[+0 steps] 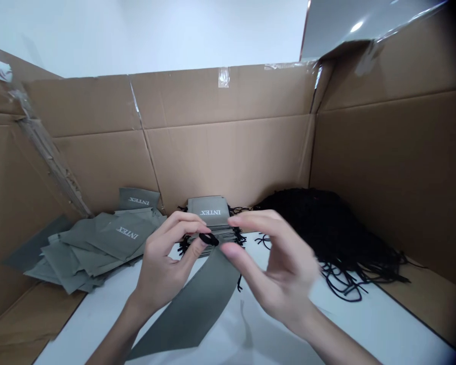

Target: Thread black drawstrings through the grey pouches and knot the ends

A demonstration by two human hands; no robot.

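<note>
Left hand [160, 263] pinches black cord [215, 242] at upper end of grey pouch [197, 304]. Right hand [283, 274] close by, thumb and forefinger parted.

We see a bright, cool scene, its light seeming to come from above. The wall [213, 35] is pale, nearly washed out, and a small glare spot sits on the grey surface [334, 30] at upper right. Tape [223, 77] glints on the cardboard [228, 152], which darkens toward the right. Soft shadows fall on the table [368, 319]. We find the right hand [285, 274] slightly blurred, the piled cords [319, 223] merging into black, and the right corners dark.
</note>
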